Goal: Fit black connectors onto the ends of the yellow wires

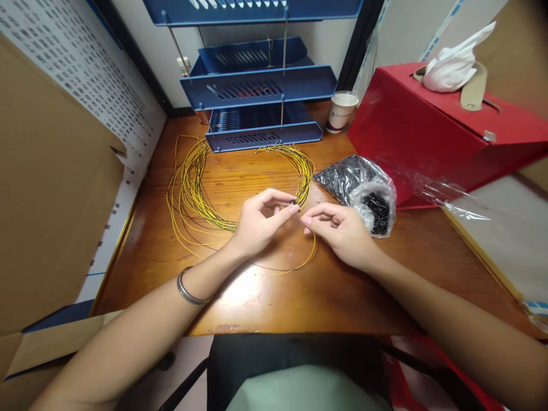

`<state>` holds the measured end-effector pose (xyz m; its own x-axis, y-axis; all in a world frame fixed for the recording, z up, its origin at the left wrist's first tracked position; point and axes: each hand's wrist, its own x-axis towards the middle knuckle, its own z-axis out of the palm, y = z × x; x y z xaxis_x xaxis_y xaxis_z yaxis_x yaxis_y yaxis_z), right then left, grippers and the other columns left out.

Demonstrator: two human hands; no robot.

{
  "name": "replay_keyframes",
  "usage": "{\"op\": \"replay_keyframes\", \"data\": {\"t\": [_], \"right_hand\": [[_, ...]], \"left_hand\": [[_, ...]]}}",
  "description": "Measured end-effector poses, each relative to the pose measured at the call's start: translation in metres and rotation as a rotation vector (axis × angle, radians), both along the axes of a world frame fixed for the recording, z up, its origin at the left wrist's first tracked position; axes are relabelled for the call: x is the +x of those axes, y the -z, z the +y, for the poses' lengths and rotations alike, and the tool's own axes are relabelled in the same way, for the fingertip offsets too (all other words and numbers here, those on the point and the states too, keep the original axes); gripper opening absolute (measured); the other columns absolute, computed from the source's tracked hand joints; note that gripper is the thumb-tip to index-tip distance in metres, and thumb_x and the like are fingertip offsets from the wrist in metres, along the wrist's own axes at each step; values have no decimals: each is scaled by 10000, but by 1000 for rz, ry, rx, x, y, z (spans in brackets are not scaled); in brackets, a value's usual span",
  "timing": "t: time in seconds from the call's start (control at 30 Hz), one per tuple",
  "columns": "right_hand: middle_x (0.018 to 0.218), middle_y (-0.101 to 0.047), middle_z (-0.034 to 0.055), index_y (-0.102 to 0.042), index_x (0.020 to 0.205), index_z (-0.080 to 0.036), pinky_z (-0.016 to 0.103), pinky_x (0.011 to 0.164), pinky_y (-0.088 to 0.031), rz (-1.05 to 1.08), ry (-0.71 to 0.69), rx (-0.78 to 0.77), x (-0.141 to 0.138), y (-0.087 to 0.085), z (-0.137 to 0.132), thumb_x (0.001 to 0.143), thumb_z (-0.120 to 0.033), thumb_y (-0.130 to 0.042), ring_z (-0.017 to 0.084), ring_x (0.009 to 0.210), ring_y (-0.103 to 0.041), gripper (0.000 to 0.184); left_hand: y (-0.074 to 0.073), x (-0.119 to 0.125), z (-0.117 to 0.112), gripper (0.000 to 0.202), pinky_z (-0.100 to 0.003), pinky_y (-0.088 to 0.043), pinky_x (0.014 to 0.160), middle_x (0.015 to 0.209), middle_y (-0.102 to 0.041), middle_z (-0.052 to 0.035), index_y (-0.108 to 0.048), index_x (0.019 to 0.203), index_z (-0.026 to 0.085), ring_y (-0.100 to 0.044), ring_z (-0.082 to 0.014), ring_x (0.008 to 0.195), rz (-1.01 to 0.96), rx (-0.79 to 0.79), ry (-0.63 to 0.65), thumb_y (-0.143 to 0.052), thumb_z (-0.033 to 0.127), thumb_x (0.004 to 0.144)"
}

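Wood desk runs under the whole setup, incl. the yellow & dark wire coil. Big cardboard sheet stands off to the coil's L. Red box sits to the coil's R, a bit farther back. Blue rack, several tiers w/ slotted fronts, stands right behind the coil. The coil itself is a wide loose ring, strands bunched thick at L & R, w/ a few stray loops spilling in front. Plastic bag, clear, full of small black bits, lies just R of the coil, mouth bunched open. L hand is over the coil's front R part, thumb & index pinching a tiny black piece; R hand is just beyond the coil's front R edge, thumb & index tips grasping a thin wire, other fingers curled. Both hands' tips nearly meet. Tissue pokes up from the red box, R of & well behind the coil. Paper cup is behind the coil, to its R. Wristband, gray, on the L wrist, in front of the coil. Black piece is at the coil's front R, between L fingertips; exact shape too small to tell. Thin wire is right beside it; can't tell if they're joined.
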<state>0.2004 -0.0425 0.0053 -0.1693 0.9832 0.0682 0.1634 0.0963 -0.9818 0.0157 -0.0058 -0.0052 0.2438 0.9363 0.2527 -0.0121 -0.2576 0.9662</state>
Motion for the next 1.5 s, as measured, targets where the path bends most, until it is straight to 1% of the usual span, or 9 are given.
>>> {"op": "replay_keyframes", "data": {"t": [0.13,0.3,0.4,0.63,0.9,1.1,1.17,1.33,1.5], "right_hand": [[723,-743,40,-724,850,-154,256,628,-505,7,-3,12,0,0,0,843,-366,-745,147,660,-679,213],[781,-772,62,-712,867,-155,266,684,-541,24,22,-4,-1,1,0,850,-344,-732,173,740,-738,191],[772,-777,68,-704,844,-156,256,663,-540,23,32,-18,-1,1,-1,841,-336,-740,175,733,-746,183],[745,-770,57,-720,827,-155,251,651,-546,54,62,-23,-3,-2,-1,749,-352,-841,182,728,-752,244],[764,-778,75,-711,791,-162,256,582,-525,17,77,-11,-1,-1,-1,771,-415,-811,195,695,-751,273],[768,-782,75,-728,794,-166,282,575,-551,5,106,-4,-3,-2,-2,704,-461,-871,196,656,-738,340],[770,-786,71,-734,810,-167,289,592,-570,24,100,-24,-4,-2,-2,684,-478,-880,197,664,-744,366],[811,-801,76,-743,855,-166,324,759,-619,123,64,-68,-2,-3,-1,686,-492,-878,225,803,-782,392],[787,-791,77,-740,875,-164,333,759,-617,98,86,-47,0,0,1,729,-510,-844,226,787,-778,390]], "left_hand": [[2,0,-2,217,-235,-487,660,850,-757,-59,-737,903,142,-646,-123,720,7,-6,32,-815,299,776],[1,0,-2,209,-236,-479,650,834,-740,-46,-732,893,147,-629,-116,699,21,19,-26,-812,302,778],[-1,0,-2,202,-236,-494,674,856,-744,-48,-729,893,148,-645,-119,727,20,28,-48,-807,302,787],[0,1,-4,202,-245,-519,674,843,-768,-60,-742,897,143,-680,-136,739,32,52,8,-801,306,794],[-1,2,-4,215,-268,-578,792,888,-784,-71,-738,917,138,-743,-167,835,-25,6,-3,-811,299,794],[2,2,-5,249,-295,-597,847,966,-801,-86,-750,988,147,-762,-188,894,-29,-18,97,-797,326,821],[3,1,-6,243,-305,-596,869,991,-803,-89,-760,998,150,-762,-193,919,-23,-5,115,-783,328,835],[3,-1,-5,240,-288,-580,824,1024,-805,-89,-790,1045,172,-749,-195,925,99,50,136,-736,336,878],[-2,-1,-6,241,-277,-568,804,1051,-804,-90,-794,1072,167,-742,-189,914,147,100,116,-711,304,893]]}}
